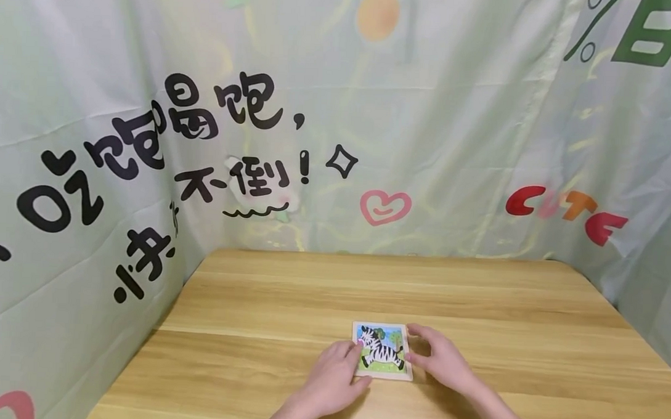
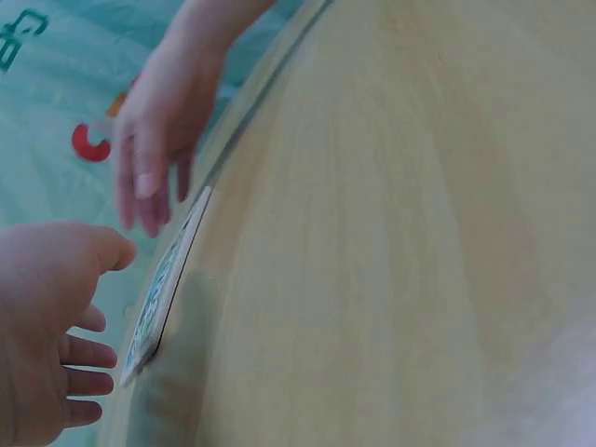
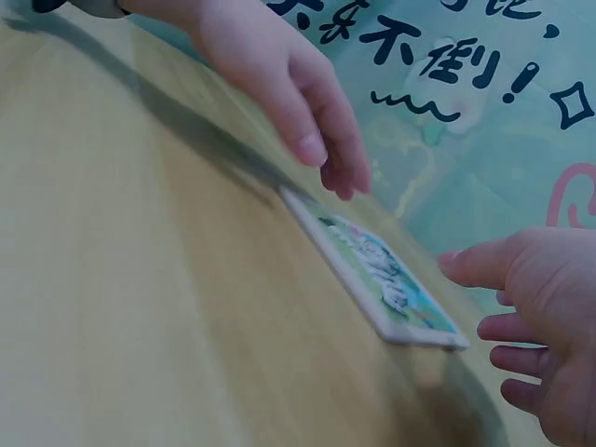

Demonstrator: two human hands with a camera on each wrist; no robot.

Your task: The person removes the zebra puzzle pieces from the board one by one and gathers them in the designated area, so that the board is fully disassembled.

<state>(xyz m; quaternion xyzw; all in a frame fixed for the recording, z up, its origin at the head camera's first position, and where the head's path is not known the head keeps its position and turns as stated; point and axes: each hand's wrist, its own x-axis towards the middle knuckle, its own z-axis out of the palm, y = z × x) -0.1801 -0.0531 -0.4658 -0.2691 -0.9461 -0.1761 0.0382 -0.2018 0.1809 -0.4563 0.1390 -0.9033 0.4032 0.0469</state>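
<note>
A small square picture puzzle (image 1: 382,359) of a zebra on grass, with a pale frame, lies flat on the wooden table. On its left side is my left hand (image 1: 331,382), its fingers loosely bent over that edge in the head view. Across from it, my right hand (image 1: 445,362) is by the right edge with thumb and fingers spread. Both wrist views show gaps between the hands and the puzzle (image 3: 372,275), so neither seems to grip it. The left wrist view catches the puzzle (image 2: 166,293) nearly edge-on, hiding most of its picture.
The wooden table (image 1: 288,288) stretches back to a pale printed curtain (image 1: 443,145) that encloses it behind and on both sides. Black lettering, a pink heart and the coloured word CUTE (image 1: 576,205) decorate the cloth.
</note>
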